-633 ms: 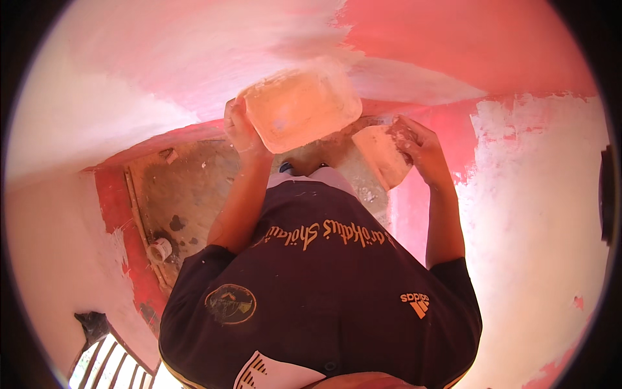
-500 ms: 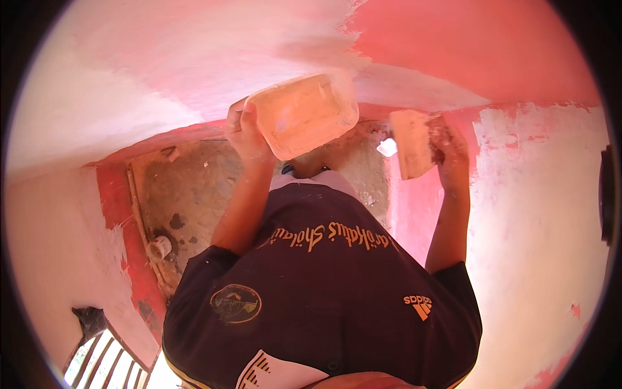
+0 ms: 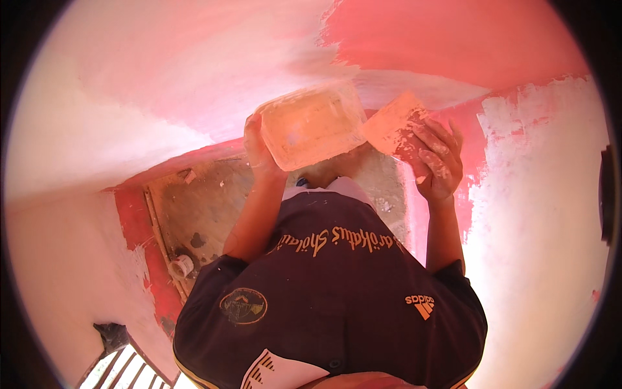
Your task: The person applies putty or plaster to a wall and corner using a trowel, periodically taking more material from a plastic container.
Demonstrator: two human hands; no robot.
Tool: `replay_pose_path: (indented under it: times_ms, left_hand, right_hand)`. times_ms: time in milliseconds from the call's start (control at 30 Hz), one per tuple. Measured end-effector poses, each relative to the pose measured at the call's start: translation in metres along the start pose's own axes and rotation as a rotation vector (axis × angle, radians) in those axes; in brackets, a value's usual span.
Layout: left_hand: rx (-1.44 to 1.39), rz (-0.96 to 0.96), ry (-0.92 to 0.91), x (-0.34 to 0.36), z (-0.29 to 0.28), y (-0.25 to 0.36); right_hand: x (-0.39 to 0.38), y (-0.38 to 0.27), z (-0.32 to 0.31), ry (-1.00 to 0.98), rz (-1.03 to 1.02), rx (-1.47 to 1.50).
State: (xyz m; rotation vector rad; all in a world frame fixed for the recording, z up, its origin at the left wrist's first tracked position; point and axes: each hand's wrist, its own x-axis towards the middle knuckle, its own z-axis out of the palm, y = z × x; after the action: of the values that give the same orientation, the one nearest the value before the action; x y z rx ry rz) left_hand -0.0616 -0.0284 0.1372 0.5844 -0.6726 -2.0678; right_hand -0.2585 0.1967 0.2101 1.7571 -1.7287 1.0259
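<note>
I see the left hand gripping a shallow rectangular tub by its left side. The right hand grasps a smeared flat spreader, its far corner at the tub's right rim; whether they touch, I can't tell.

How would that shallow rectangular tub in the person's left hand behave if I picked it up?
The shallow rectangular tub is probably light for its size, since the left hand holds it up by one side. It seems fairly stiff, as it shows no obvious sag. Pale smears along its edge might make it slippery or gritty to grip.
</note>
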Motion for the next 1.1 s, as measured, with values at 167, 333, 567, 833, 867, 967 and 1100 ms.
replay_pose_path:
  times_ms: [167, 333, 567, 833, 867, 967, 1100]
  left_hand:
    - [-0.105, -0.122, -0.023, -0.006, 0.017, 0.009]
    - [0.006, 0.01, -0.05, -0.002, 0.01, 0.007]
    - [0.05, 0.069, -0.108, 0.002, 0.004, 0.013]
    - [-0.046, -0.089, -0.089, -0.007, 0.017, 0.026]
    - [-0.091, -0.134, -0.085, -0.007, 0.018, 0.026]
    - [-0.012, -0.111, -0.031, -0.005, 0.016, 0.024]
    - [-0.021, -0.073, -0.008, -0.001, 0.005, 0.019]
  right_hand:
    - [-0.012, 0.001, -0.002, -0.044, -0.031, -0.062]
    - [-0.008, 0.0, -0.014, -0.185, 0.022, -0.104]
    - [-0.007, 0.007, -0.009, 0.079, 1.032, 0.762]
    - [-0.002, 0.02, -0.01, -0.102, 1.033, 0.836]
    - [-0.001, 0.02, -0.011, -0.138, 1.062, 0.837]
    - [0.001, 0.019, -0.005, -0.102, 1.015, 0.849]
    - [-0.001, 0.022, -0.006, -0.212, 1.077, 0.902]
